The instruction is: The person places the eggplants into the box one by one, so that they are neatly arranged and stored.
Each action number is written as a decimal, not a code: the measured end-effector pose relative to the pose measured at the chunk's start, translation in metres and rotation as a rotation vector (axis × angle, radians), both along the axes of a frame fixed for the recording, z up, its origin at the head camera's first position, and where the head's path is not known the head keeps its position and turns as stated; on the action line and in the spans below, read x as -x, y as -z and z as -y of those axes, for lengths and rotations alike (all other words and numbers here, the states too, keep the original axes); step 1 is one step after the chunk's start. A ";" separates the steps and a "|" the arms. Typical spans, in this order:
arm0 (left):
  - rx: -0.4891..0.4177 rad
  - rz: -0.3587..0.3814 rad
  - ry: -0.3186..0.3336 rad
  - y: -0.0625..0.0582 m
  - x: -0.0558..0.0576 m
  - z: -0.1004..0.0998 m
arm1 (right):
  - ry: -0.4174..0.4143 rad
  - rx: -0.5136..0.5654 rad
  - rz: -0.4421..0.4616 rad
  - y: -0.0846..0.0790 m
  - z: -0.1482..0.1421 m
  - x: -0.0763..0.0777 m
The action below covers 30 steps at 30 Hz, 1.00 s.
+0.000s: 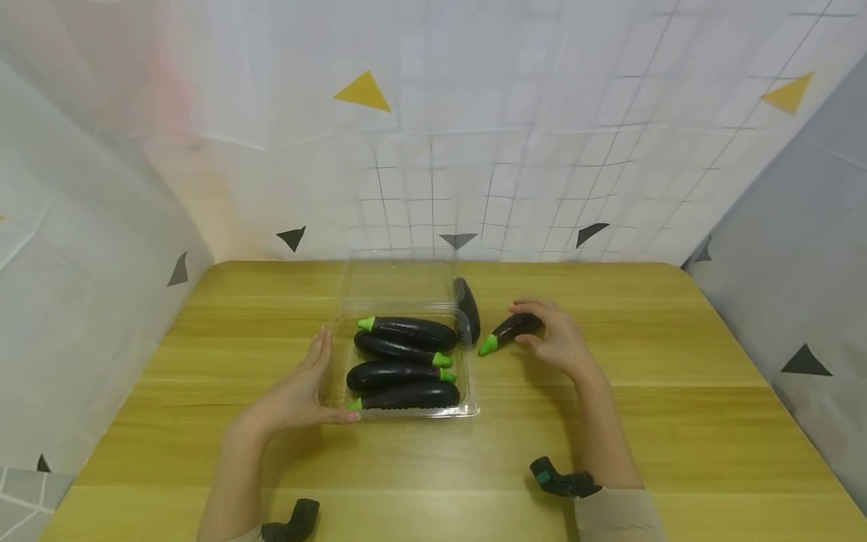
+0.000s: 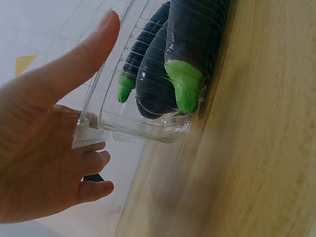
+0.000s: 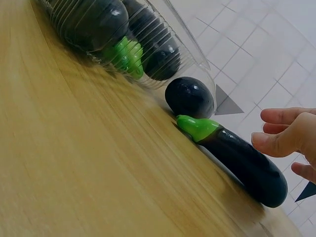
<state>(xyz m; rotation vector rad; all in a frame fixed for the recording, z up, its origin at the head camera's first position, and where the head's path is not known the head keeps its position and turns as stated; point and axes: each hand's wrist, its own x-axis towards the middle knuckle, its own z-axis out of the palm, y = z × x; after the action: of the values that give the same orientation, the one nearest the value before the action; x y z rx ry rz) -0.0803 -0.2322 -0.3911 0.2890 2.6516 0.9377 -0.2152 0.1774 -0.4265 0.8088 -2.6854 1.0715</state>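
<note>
A clear plastic clamshell box has several dark purple eggplants with green stems lying in it crosswise. At its left side, my left hand rests with straight fingers along the wall and the thumb at the front corner; in the left wrist view the thumb lies along the rim. A loose eggplant lies on the table right of the box, stem pointing toward it. Over its far end is my right hand, thumb and fingers apart around it. Another eggplant lies against the box's right side.
The box's transparent lid is folded back toward the rear of the wooden table. A white patterned sheet hangs behind the table and along both sides. Dark camera mounts sit on both wrists.
</note>
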 end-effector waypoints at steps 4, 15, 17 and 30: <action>-0.012 0.012 -0.002 0.000 -0.001 0.000 | 0.004 -0.019 0.013 0.003 -0.001 0.000; -0.008 0.008 -0.007 0.001 -0.003 0.001 | 0.007 -0.086 -0.002 0.008 0.000 0.005; -0.012 0.011 -0.011 0.001 -0.003 0.002 | 0.001 -0.136 -0.014 0.009 0.001 0.007; 0.004 -0.015 -0.008 0.001 0.001 0.000 | 0.139 -0.240 0.072 0.003 -0.004 0.004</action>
<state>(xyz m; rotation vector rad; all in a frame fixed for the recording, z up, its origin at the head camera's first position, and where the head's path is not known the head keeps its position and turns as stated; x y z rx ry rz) -0.0810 -0.2320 -0.3917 0.2850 2.6694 0.9367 -0.2193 0.1813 -0.4297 0.6163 -2.9205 0.7721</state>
